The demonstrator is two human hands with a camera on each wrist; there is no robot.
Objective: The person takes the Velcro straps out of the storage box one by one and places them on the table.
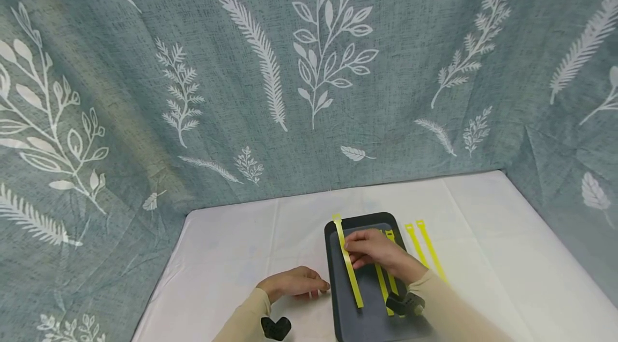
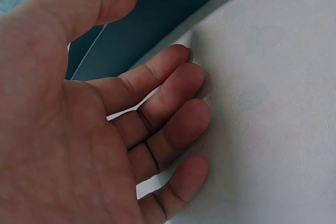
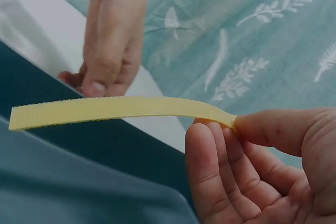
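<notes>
My right hand [image 1: 374, 251] pinches a yellow hook-and-loop cable tie [image 1: 354, 283] between thumb and fingers above the left part of a dark tray [image 1: 331, 283]. In the right wrist view, the tie's long tail [image 3: 105, 111] sticks out to the left, slightly bowed. Two more yellow ties [image 1: 381, 283] lie lengthwise in the tray, partly covered by the right hand and wrist. My left hand [image 1: 294, 282] rests on the white cloth beside the tray's left edge. Its fingers are loosely bent and hold nothing, as the left wrist view shows.
Two yellow ties [image 1: 431, 248] lie on the white tablecloth [image 1: 232, 256] to the right of the tray, partly hidden by the right forearm. A blue-grey curtain [image 1: 270, 160] with white leaf prints encloses the table at the back and sides.
</notes>
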